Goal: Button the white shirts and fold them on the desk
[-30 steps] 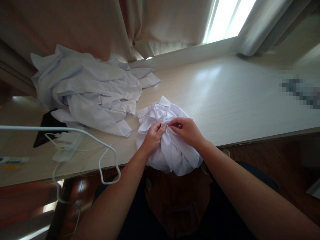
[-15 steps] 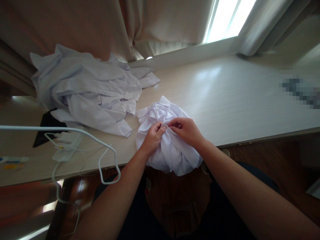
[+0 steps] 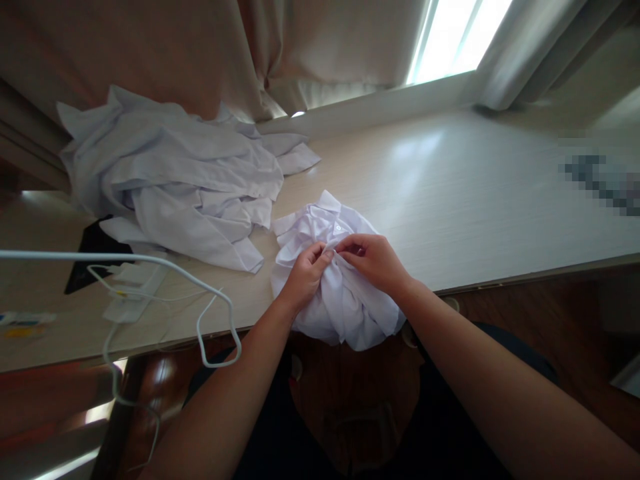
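Observation:
A crumpled white shirt (image 3: 345,307) lies at the near edge of the pale wooden table (image 3: 450,193), partly hanging over it. My left hand (image 3: 303,277) pinches the shirt's front placket from the left. My right hand (image 3: 375,260) pinches the same fabric from the right, fingertips almost touching those of the left. A small button (image 3: 338,229) shows on the shirt just above the fingers, below the collar (image 3: 325,207).
A pile of white shirts (image 3: 175,180) lies at the back left. A white wire hanger (image 3: 200,300) and a thin cable overhang the left front edge, beside a dark cloth (image 3: 87,257) and a white adapter. Curtains and a bright window stand behind.

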Available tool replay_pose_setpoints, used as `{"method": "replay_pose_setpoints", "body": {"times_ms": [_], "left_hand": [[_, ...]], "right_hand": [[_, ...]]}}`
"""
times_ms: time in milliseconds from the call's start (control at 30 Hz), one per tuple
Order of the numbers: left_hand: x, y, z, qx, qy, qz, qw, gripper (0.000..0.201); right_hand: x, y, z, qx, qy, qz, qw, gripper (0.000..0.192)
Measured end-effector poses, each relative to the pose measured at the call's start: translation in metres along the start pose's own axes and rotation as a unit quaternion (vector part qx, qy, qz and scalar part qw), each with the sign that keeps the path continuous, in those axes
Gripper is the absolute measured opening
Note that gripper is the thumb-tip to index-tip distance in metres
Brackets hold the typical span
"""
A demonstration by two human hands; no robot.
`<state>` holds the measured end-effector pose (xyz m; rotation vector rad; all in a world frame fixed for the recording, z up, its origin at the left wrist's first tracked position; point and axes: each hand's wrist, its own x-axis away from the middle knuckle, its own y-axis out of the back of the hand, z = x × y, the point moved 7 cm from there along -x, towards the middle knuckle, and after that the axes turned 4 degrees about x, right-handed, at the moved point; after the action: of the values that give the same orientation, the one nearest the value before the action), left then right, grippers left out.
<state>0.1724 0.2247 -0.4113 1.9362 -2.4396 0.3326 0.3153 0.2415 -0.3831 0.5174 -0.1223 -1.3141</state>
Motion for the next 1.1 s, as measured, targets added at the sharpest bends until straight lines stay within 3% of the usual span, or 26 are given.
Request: {"method": "replay_pose_setpoints", "body": {"times_ms": [600,900,1100], "left_hand": [[-0.001,-0.001,0.000,-0.029,-0.016,0.021,0.999,0.019],[0.000,0.005,0.000,-0.051,-0.032,-0.064,0.996,0.028],[-0.001,0.000,0.000,-0.070,-0.031,-0.022,0.997,0.026]], "right_hand": [[0.002,0.002,0.003,0.051,0.025,0.015,0.998,0.012],[0.004,-0.001,0.012,0.071,0.056,0.038,0.995,0.009],[0.005,-0.003,0.014,0.098,0.065,0.028,0.993,0.009]]}}
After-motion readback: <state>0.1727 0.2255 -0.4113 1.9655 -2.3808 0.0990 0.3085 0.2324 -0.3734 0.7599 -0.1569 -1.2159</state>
